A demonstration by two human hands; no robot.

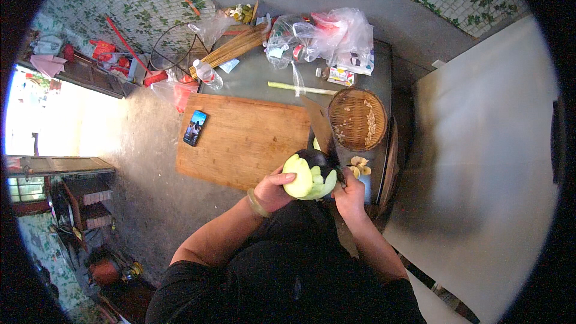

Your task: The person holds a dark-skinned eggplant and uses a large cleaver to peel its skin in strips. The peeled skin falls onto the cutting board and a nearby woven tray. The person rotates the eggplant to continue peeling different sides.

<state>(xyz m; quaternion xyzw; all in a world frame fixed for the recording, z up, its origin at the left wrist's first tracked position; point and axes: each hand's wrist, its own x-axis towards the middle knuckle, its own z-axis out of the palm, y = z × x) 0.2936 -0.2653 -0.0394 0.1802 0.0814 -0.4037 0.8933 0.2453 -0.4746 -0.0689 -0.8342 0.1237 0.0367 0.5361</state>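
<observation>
My left hand (275,189), with a bangle at the wrist, holds a partly peeled eggplant (300,181); its bare flesh is pale green and dark purple skin shows on the far side. Close to its right side, my right hand (350,194) grips the handle of a broad-bladed kitchen knife (320,123), whose blade points away from me beyond the eggplant. The handle is mostly hidden by my fingers. Both hands are above the near edge of the table, just right of a large wooden cutting board (243,139). Pale curled pieces (359,166) lie beyond my right hand.
A phone (195,128) lies on the board's left side. A wicker basket (383,119) holding small pale pieces stands at the right. Behind are a long pale green stalk (315,90), a plastic bottle (208,74), a straw broom (234,47) and plastic bags (342,36).
</observation>
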